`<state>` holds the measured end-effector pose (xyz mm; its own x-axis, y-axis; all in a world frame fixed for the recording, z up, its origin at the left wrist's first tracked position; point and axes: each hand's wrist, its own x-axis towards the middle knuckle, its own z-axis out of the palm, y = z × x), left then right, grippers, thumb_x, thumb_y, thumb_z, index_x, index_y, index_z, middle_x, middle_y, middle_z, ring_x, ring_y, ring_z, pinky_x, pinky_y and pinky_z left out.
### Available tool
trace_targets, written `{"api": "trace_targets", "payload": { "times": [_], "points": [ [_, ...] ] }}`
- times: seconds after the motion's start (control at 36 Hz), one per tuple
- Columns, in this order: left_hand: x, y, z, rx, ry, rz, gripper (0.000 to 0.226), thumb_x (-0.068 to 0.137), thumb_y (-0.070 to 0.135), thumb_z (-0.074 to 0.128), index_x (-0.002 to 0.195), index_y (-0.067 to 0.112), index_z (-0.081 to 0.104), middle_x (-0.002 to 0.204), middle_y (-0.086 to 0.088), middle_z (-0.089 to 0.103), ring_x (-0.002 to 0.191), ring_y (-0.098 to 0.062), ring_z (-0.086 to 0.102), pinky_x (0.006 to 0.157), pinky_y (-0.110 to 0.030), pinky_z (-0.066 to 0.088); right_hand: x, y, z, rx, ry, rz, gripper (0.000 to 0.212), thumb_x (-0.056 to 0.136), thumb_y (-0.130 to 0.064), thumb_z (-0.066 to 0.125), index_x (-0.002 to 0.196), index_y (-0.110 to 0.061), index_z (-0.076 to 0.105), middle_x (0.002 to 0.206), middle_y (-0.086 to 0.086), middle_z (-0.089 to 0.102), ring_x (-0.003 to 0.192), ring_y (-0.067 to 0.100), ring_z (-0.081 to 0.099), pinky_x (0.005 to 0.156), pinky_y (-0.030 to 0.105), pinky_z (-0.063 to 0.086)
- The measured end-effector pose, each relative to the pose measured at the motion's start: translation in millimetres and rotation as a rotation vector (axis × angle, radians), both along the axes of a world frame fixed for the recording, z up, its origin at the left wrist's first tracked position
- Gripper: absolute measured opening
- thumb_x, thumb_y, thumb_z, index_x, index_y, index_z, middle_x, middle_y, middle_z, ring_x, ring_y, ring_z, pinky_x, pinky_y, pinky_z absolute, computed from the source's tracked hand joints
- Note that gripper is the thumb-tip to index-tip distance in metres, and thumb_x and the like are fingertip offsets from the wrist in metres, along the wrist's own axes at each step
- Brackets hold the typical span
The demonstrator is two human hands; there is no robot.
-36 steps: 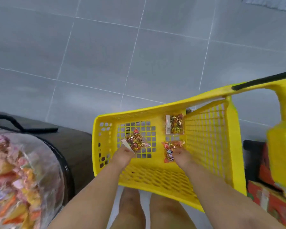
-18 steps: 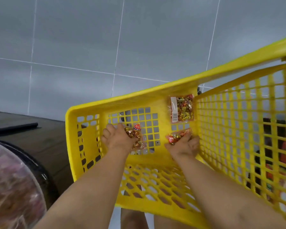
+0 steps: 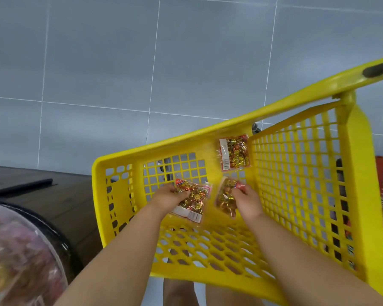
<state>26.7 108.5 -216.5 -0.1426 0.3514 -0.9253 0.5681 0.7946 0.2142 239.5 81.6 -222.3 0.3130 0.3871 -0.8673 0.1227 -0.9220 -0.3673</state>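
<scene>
Grey tiled floor (image 3: pixel 186 69) beyond yellow basket (image 3: pixel 208 277); inside it left hand (image 3: pixel 167 196) grips candy packet (image 3: pixel 194 198), right hand (image 3: pixel 247 200) grips second packet (image 3: pixel 224 195).

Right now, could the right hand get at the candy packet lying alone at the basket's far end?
Probably yes: the lone packet lies just beyond the right hand with nothing between them, though that hand grips a nearer packet and would need to free itself first.
</scene>
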Motion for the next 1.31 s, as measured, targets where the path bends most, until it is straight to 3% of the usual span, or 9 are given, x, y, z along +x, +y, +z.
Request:
{"api": "trace_targets", "payload": {
  "times": [0.11,0.22,0.36,0.5,0.64,0.72,0.83,1.06,1.31],
  "points": [
    [2.5,-2.8,9.7,-0.032,-0.007,0.057,0.045,0.085,0.045,0.068,0.117,0.017,0.053,0.114,-0.002,0.052,0.098,-0.017,0.05,0.086,-0.031,0.043,2.5,1.2,13.7,-0.008,0.039,-0.048,0.022,0.089,-0.009,0.052,0.079,-0.028,0.057,0.064,-0.002,0.055,0.054,0.012,0.047,0.04,0.017,0.037],
    [-1.1,-5.0,20.1,-0.06,-0.07,0.192,0.064,0.079,0.045,0.075,0.131,0.013,0.055,0.139,-0.006,0.05,0.11,-0.017,0.05,0.084,-0.029,0.041,4.6,13.9,23.0,-0.124,0.066,-0.126,0.025,0.085,-0.001,0.044,0.089,-0.022,0.058,0.066,0.004,0.053,0.058,0.019,0.044,0.054,0.026,0.034],
    [-1.2,-5.9,29.7,-0.186,-0.295,0.404,0.062,0.072,0.025,0.082,0.126,0.012,0.055,0.125,0.004,0.057,0.124,-0.02,0.046,0.107,-0.039,0.033,-3.3,32.9,25.4,-0.262,0.15,-0.084,0.037,0.087,0.01,0.03,0.109,-0.002,0.058,0.087,0.019,0.06,0.075,0.029,0.057,0.062,0.035,0.043],
    [8.5,-7.0,32.6,-0.202,-0.432,0.561,0.043,0.077,0.015,0.077,0.113,0.023,0.055,0.113,0.008,0.062,0.119,-0.013,0.047,0.107,-0.037,0.028,-19.8,42.8,39.2,-0.221,0.332,-0.135,0.038,0.081,0.018,0.022,0.078,-0.009,0.049,0.064,0.01,0.044,0.057,0.022,0.045,0.05,0.027,0.032],
    [7.1,-5.0,24.7,-0.105,-0.426,0.619,0.048,0.08,0.008,0.072,0.123,0.021,0.054,0.116,0.001,0.065,0.115,-0.017,0.055,0.089,-0.031,0.04,-16.4,49.5,35.6,-0.185,0.511,-0.141,0.022,0.089,0.003,0.034,0.093,-0.006,0.053,0.076,0.01,0.05,0.067,0.022,0.048,0.059,0.031,0.038],
    [1.6,-6.1,18.5,-0.096,-0.366,0.683,0.054,0.08,0.005,0.072,0.13,0.014,0.052,0.119,-0.007,0.066,0.114,-0.024,0.059,0.096,-0.041,0.047,-9.8,60.7,21.7,-0.089,0.27,-0.127,0.015,0.094,-0.012,0.046,0.085,-0.01,0.057,0.083,0.01,0.057,0.074,0.021,0.053,0.063,0.025,0.046],
    [-8.2,-9.1,10.1,-0.102,-0.284,0.788,0.03,0.084,0.004,0.069,0.111,0.013,0.062,0.096,-0.007,0.072,0.088,-0.024,0.069,0.066,-0.034,0.056,4.7,74.2,-9.6,0.161,-0.273,0.218,0.033,0.087,-0.014,0.056,0.118,-0.004,0.059,0.117,0.013,0.058,0.112,0.029,0.053,0.092,0.033,0.044],
    [-22.8,-14.3,1.6,-0.094,-0.23,0.872,0.018,0.087,0.005,0.065,0.101,0.016,0.061,0.076,-0.007,0.075,0.061,-0.023,0.072,0.046,-0.033,0.055,-6.3,84.7,-53.6,-0.003,-0.431,0.704,0.108,0.078,-0.055,0.064,0.151,-0.007,0.0,0.157,0.013,-0.003,0.144,0.031,-0.001,0.117,0.037,0.005],
    [-29.3,-8.0,2.3,-0.086,-0.221,0.878,0.031,0.086,0.006,0.066,0.114,0.016,0.057,0.098,-0.013,0.071,0.069,-0.024,0.073,0.049,-0.033,0.055,-21.8,54.3,-55.2,0.049,-0.4,0.969,0.092,0.08,-0.066,0.054,0.15,-0.022,0.011,0.157,0.013,-0.007,0.145,0.031,-0.002,0.115,0.043,0.008]
  ]
}}
